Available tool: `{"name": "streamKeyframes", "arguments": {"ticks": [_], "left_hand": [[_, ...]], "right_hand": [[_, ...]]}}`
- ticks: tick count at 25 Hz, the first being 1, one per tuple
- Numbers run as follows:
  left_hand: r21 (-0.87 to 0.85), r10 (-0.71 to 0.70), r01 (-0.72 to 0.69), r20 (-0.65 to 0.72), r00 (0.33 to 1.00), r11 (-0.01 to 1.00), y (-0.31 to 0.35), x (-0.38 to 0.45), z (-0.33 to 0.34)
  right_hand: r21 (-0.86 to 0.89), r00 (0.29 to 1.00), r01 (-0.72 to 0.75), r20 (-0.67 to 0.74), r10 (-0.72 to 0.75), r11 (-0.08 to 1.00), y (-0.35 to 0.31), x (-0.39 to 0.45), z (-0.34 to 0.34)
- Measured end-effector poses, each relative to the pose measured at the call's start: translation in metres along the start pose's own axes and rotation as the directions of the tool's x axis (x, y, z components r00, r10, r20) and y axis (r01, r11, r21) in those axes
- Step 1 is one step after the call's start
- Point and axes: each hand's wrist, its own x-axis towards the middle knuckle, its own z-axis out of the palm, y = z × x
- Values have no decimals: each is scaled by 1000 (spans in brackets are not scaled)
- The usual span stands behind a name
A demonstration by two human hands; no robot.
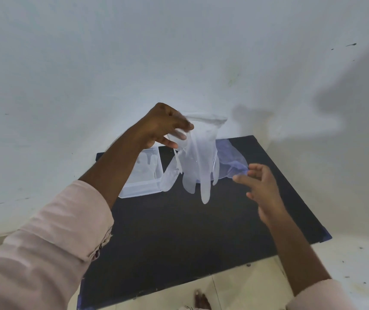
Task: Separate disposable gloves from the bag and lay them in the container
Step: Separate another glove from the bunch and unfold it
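glove (198, 157): thin clear plastic film | container (143, 184): translucent plastic | table (179, 238): matt black

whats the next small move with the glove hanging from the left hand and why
Probably swing the left hand leftward and lower the glove into the clear container. The glove hangs free by its cuff, fingers down, already apart from the bag, and the container sits open just to its left.
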Motion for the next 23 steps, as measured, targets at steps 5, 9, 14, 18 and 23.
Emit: {"name": "streamKeyframes", "arguments": {"ticks": [5, 9, 14, 18, 23], "left_hand": [[75, -29, 18, 153, 988, 997, 4, -7, -5], [87, -32, 17, 178, 983, 996, 4, -13, -12], [126, -5, -21, 203, 979, 992, -18, -21, -36], [197, -45, 2, 212, 976, 980, -46, -20, -47], [411, -59, 28, 63, 996, 911, -61, -19, -53]], "right_hand": [[-27, 937, 170, 313, -153, 985, -67, 18, 11], [25, 896, 255, 369, -246, 967, -90, 25, 38], [98, 903, 234, 348, -253, 967, -99, 24, 45], [100, 905, 231, 342, -252, 968, -102, 23, 41], [84, 912, 229, 331, -244, 970, -103, 24, 36]]}}
